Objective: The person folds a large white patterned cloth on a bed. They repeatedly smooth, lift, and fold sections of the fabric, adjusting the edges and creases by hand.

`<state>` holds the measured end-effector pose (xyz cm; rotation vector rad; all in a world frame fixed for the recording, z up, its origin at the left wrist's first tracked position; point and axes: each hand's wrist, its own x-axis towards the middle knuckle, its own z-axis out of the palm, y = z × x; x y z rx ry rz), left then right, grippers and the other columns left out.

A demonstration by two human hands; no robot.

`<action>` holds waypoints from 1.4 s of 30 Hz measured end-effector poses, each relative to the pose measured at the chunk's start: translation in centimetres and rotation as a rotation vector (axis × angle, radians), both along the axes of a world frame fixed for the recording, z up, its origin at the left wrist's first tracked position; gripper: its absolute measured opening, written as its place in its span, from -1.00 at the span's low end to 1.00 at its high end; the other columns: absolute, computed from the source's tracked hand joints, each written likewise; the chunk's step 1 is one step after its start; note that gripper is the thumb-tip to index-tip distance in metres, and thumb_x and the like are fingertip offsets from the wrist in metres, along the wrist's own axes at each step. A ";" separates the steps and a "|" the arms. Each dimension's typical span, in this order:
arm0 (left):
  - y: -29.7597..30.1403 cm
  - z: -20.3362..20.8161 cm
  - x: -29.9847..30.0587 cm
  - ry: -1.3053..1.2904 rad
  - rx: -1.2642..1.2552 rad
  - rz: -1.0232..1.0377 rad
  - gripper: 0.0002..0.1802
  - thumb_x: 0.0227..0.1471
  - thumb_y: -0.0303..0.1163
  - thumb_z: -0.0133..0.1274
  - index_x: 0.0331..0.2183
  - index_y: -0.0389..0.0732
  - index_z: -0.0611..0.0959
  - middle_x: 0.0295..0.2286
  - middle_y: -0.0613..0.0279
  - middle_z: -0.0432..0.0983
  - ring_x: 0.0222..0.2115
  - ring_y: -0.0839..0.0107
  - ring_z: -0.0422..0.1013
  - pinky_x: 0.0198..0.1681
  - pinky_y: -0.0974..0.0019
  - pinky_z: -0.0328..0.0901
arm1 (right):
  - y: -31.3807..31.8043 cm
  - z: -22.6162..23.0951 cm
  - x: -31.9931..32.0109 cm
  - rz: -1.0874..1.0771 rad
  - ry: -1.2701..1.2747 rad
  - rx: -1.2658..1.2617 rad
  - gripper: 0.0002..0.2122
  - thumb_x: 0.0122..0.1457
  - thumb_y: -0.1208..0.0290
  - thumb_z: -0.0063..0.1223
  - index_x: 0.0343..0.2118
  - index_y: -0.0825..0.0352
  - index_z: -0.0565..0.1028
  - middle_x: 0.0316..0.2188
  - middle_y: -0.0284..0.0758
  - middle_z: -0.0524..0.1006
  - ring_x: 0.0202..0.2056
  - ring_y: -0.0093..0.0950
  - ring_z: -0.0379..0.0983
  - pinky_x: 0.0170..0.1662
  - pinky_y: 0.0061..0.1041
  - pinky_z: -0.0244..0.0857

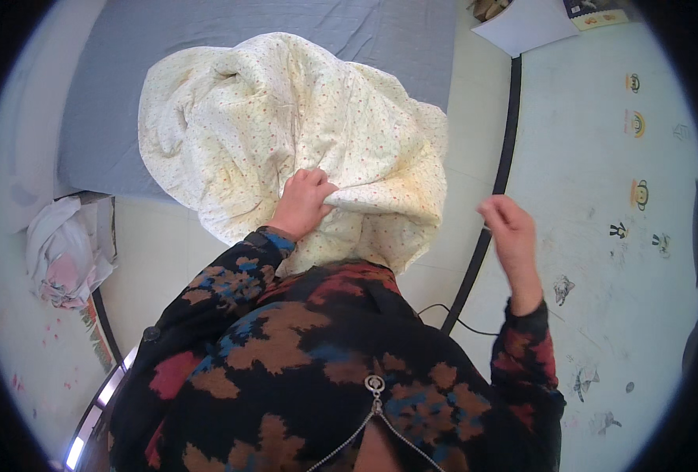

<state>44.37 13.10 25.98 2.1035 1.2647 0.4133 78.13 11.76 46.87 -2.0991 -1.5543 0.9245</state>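
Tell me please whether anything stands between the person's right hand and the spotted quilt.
Nothing visible does. The right hand is apart from the quilt, to its right, and pale floor shows in the gap. The left hand grips the quilt farther left, outside that gap. A fine thread would be too small to tell.

Quilt (357,118) is coloured cream, speckled with small reddish dots. Beneath quilt, sheet (105,102) is coloured plain grey-blue. On quilt's near side, black jacket (286,346) is patterned in brown, blue and red blotches. Right of quilt, pale wall (577,181) is edged by black strip (511,118).
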 end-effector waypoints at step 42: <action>0.0 0.7 -0.7 -0.711 -0.561 0.199 -0.82 0.17 -0.36 0.07 -0.21 -0.20 0.65 -0.26 0.23 0.44 -0.27 0.46 0.38 -0.17 0.38 0.30 | -0.1 -15.3 -14.9 0.279 0.171 0.223 -0.83 0.27 0.41 0.04 -0.32 0.41 0.58 -0.40 -0.19 0.51 -0.36 -0.29 0.45 -0.21 -0.37 0.35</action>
